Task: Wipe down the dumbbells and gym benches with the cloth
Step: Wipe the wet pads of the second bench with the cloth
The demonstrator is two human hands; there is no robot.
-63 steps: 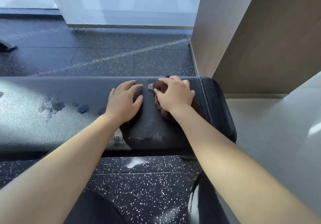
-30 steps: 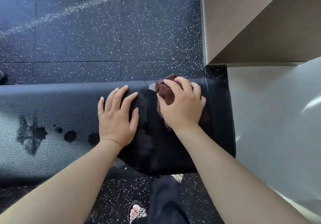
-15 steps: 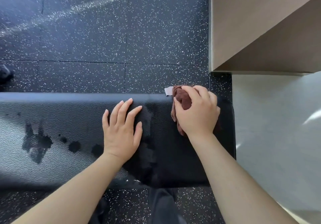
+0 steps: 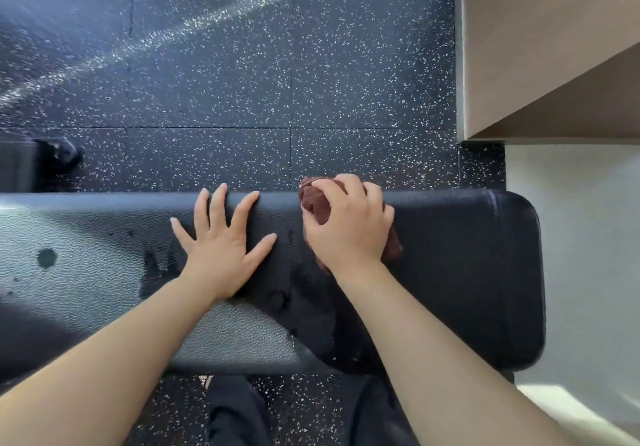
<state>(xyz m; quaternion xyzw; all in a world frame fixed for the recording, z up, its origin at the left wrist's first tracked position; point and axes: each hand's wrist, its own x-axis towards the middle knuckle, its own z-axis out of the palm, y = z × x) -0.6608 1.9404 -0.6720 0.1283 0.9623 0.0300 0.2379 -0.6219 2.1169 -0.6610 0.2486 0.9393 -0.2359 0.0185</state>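
**Left hand flat on bench, right hand wadding the cloth at the far edge**

Far left, a dark blurred fitting point(image 4: 52, 158) sits on the speckled black floor point(image 4: 242, 82) just beyond the bench; you can't tell what it is. The bench pad point(image 4: 467, 272) runs across the whole frame, black textured vinyl with glare on its left stretch. A round wet spot point(image 4: 46, 258) sits on that stretch, with small specks near it and darker smears just left of your left wrist.

Your left hand point(image 4: 221, 255) lies palm down on the pad, left of centre. Its fingers point(image 4: 218, 203) are straight and fanned wide, thumb out to the right, and the longer tips reach the pad's rounded far edge. It grips nothing and just rests flat on the vinyl.

Just to the right, a narrow strip of pad away from that thumb, your right hand point(image 4: 349, 231) has the brown cloth point(image 4: 317, 203). Its fingers point(image 4: 346, 186) are curled over the wad, knuckles up, pressing it onto the pad at the far edge. The cloth pokes out left of the fingertips, over the far edge, and again at the right side of the wrist. The rest is hidden under the palm.

Right of the cloth the pad is dark and matte out to its rounded, seamed end. A beige wall panel point(image 4: 536, 47) fills the top right, with pale grey flooring point(image 4: 581, 255) below it. At bottom centre, black trouser legs point(image 4: 235, 411) stand against the pad's near edge.
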